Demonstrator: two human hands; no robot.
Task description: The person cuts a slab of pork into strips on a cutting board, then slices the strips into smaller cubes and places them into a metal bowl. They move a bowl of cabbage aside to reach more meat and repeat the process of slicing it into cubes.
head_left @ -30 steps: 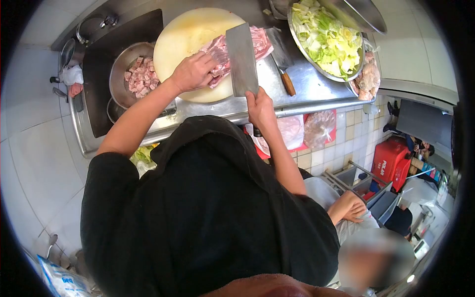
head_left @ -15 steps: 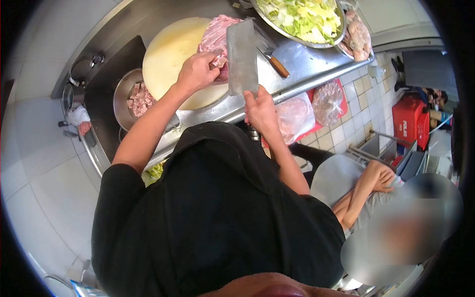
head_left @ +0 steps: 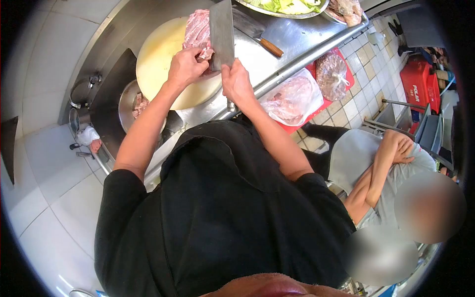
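A large slab of raw pink meat (head_left: 197,28) lies on the round, yellowish cutting board (head_left: 154,67). My left hand (head_left: 186,69) is closed on the near end of the meat, fingers curled and pinching it. In my right hand (head_left: 238,84) is a cleaver (head_left: 221,37), its broad blade at the meat's right edge, close to my left fingertips. My grip covers most of the cleaver's handle, and the metal end shows below. Whether the blade is cutting in cannot be made out.
Left of the board, a metal bowl (head_left: 126,101) holds diced meat (head_left: 140,105). A wooden-handled knife (head_left: 271,47) lies to the right, near a bowl of chopped lettuce (head_left: 287,6). Bagged meat (head_left: 295,99) sits on a red surface below. A seated person (head_left: 378,168) has folded arms.
The view has shifted, moving the counter items up in the picture. The cleaver has moved left against the meat, nearer my left hand. Both hands keep their hold.
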